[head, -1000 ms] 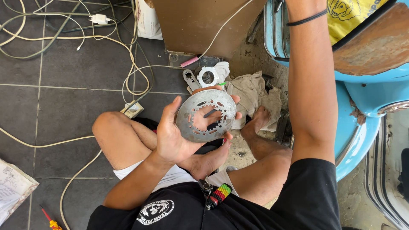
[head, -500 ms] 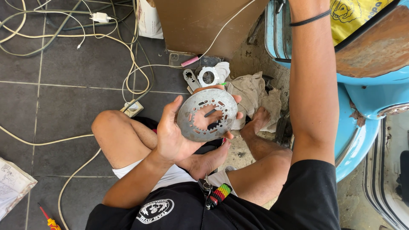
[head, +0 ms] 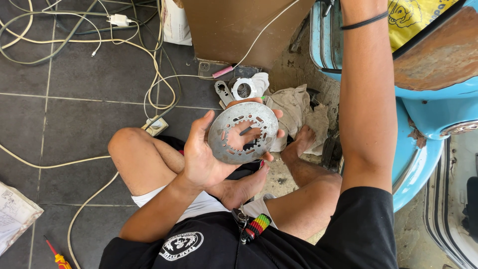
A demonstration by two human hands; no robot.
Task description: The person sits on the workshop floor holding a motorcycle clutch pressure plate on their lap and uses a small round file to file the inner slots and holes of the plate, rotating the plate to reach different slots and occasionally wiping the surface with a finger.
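Left hand (head: 206,157) cups round metal disc (head: 242,132) from below, thumb on left rim, fingers spread behind and showing through toothed centre hole. Disc tilted toward camera, above crossed legs. Right arm (head: 366,99) reaches up past top edge; right hand out of view, state cannot tell. White ring part (head: 244,88) and rag (head: 294,107) on floor just beyond disc. Blue scooter body (head: 423,107) at right. Cables (head: 74,45) across floor tiles (head: 74,124) at upper left. Red screwdriver (head: 57,255) at lower left corner.

disc (head: 242,133): dull grey metal | rag (head: 294,107): rough cloth | floor (head: 74,74): matt tile
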